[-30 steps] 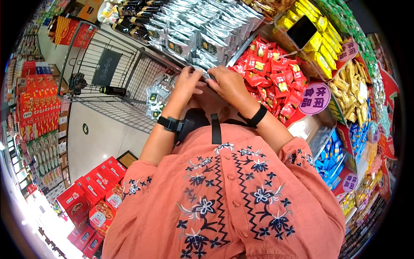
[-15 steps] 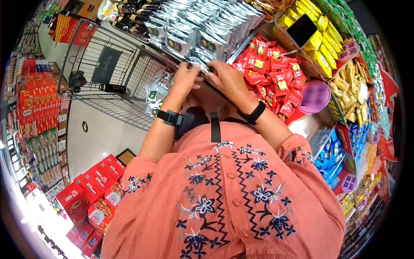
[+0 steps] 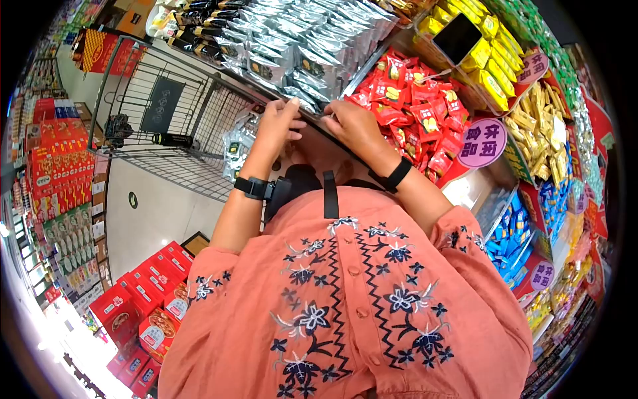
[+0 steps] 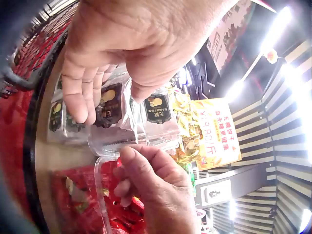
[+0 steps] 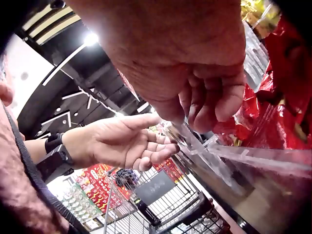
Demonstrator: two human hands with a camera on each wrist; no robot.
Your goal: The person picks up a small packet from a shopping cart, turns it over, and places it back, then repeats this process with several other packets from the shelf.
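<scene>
Silver packets with dark labels (image 3: pixel 302 56) lie in rows in front of both hands. My left hand (image 3: pixel 274 132) is at their near edge, its fingers loosely extended; in the left wrist view its thumb touches a silver packet (image 4: pixel 155 131). To its right, my right hand (image 3: pixel 362 132) has its fingers curled, with thumb and forefinger pinching at the near edge of the packet. From the right wrist, my right hand (image 5: pixel 190 63) appears beside a clear divider (image 5: pixel 263 158), and the left palm (image 5: pixel 119 144) faces the camera.
A wire cart (image 3: pixel 143 149) with silver packets inside stands at left. Red packets (image 3: pixel 422 110) fill the bin at right, below a black-screened device (image 3: pixel 456 38) and yellow packets (image 3: pixel 495 73). Red boxes (image 3: pixel 143 289) are stacked at lower left.
My left hand has drawn slightly leftward, widening the gap between the hands. The right hand has shifted a little over the packets' near edge. The head view has shifted slightly.
</scene>
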